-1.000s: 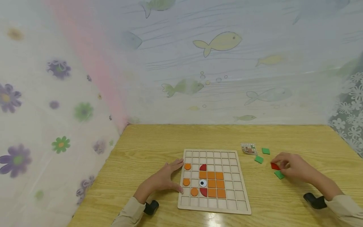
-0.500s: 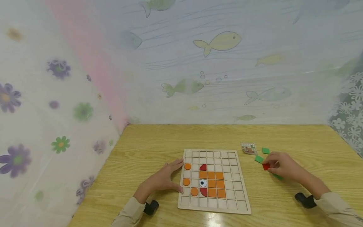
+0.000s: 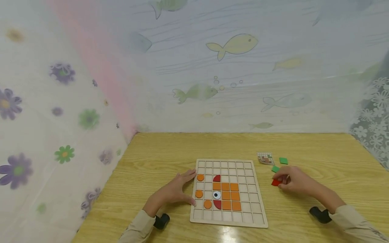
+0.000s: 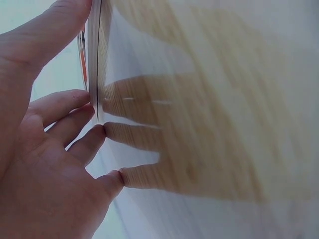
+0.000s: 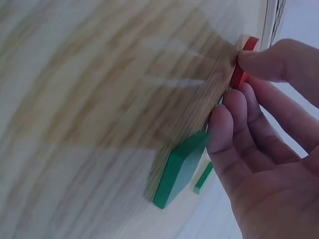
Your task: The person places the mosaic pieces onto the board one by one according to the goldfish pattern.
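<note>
A wooden grid board [image 3: 255,216] lies on the table. In its cells are orange squares [image 3: 235,195], orange discs [image 3: 200,177], red quarter-circle pieces [image 3: 217,178] and a round eye piece [image 3: 216,195]. My left hand [image 3: 174,191] rests against the board's left edge, thumb and fingers spread. To the right of the board, my right hand [image 3: 297,182] pinches a red piece [image 3: 276,182] with a curved edge, low over the table. In the right wrist view the thumb presses this red piece [image 5: 239,74], and a green tile [image 5: 180,169] lies near the fingertips.
Behind my right hand lie two green tiles, one farther back [image 3: 283,161] and one partly behind the fingers [image 3: 275,169]. A small pattern card [image 3: 265,158] with a curled edge is beside them. A fish-printed curtain [image 3: 188,111] hangs along the table's back edge.
My right hand has slid left toward the board, bringing the red piece along. A green tile near that hand is now hidden in the head view. My left hand has stayed in place.
</note>
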Tool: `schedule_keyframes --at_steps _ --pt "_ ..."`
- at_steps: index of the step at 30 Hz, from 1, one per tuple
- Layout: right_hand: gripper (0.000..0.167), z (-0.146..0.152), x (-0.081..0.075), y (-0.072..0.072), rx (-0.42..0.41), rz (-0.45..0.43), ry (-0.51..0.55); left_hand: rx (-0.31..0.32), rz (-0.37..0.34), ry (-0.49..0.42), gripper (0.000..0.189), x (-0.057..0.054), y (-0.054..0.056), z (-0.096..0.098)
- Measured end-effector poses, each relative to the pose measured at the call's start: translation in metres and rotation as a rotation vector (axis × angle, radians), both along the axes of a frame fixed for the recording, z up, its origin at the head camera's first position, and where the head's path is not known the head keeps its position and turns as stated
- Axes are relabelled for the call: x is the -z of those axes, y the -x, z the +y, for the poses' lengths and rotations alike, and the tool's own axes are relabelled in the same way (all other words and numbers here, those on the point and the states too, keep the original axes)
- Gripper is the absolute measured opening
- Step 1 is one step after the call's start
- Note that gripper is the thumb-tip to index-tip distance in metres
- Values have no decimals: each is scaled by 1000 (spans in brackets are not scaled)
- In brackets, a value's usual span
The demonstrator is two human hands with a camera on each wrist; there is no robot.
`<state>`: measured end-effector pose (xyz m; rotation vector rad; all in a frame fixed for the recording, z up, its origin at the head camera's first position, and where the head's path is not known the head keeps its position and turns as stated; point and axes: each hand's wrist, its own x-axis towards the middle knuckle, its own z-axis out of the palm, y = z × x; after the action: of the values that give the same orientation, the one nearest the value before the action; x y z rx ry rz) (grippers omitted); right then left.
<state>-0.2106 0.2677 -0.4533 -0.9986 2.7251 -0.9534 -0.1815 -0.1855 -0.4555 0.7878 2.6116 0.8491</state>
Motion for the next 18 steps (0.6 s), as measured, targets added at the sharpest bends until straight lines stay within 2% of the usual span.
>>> schedule_keyframes --at_steps 2,6,15,18 --pt "18 -2 0 -1 5 -25 3 0 1 0 101 1 0 0" --pt "16 -6 2 -4 -5 -12 27 8 14 8 101 2 1 0" --pt "16 -15 3 -11 9 117 5 1 5 2 101 1 0 0" --pt "16 -19 0 -12 9 120 -8 4 11 1 101 1 0 0"
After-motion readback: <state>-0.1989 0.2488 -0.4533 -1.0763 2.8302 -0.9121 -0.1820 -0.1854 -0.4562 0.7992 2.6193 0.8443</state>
